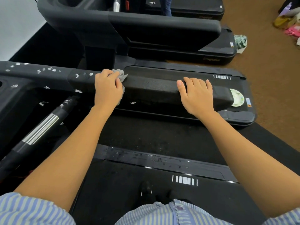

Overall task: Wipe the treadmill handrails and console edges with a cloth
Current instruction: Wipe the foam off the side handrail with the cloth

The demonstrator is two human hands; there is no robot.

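Observation:
A thick black treadmill handrail [151,88] runs left to right across the middle of the view. My left hand [108,88] presses a crumpled grey cloth [122,74] onto the rail, fingers curled over it. White foam blobs [48,69] dot the rail and console edge [14,88] left of that hand. My right hand [197,95] lies on the rail's right part with its fingers draped over the top, holding nothing. A round pale sticker [237,98] marks the rail's end.
A metal-banded grip bar [42,127] slants at lower left. A second treadmill [146,26] stands beyond. The belt and wet side rail [146,158] lie below me. A patterned cloth [240,41] and bags [289,20] lie on the brown floor at right.

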